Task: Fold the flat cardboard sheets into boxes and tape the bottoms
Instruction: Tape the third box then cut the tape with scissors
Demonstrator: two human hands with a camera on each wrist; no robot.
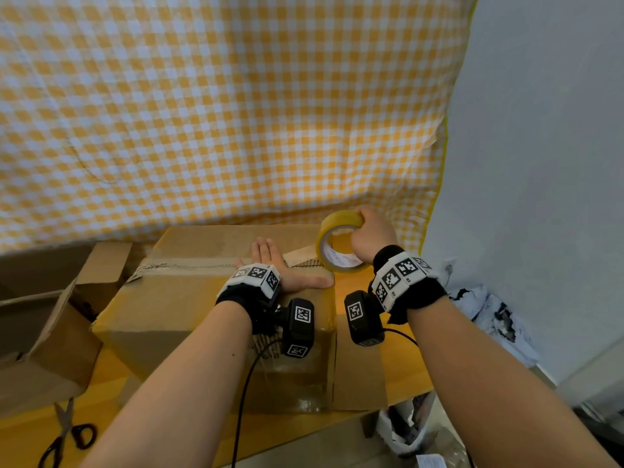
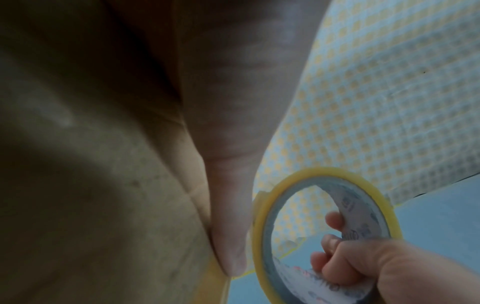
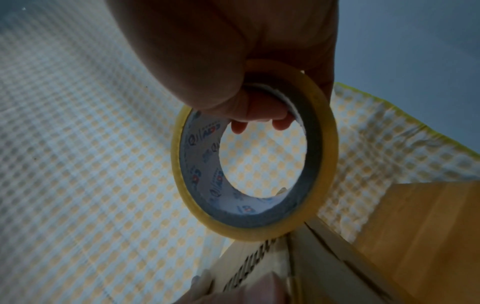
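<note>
Head view is bright, evenly lit, sharp, its edges bowed by the wide lens. Both wrist views are dim, soft and backlit, with the palms nearest the lens shadowed and blurred.

Wooden table (image 1: 398,366) carries cardboard boxes (image 1: 189,298), scissors (image 1: 66,434)

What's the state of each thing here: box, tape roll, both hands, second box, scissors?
cardboard box: folded up, flaps closed on top, old tape along the seam.
tape roll: upright on edge at the box's right top edge.
right hand: grips the tape roll, fingers through its core.
left hand: flat, presses on the box top.
second box: at left, flaps open.
scissors: lying on the table, untouched.
</note>
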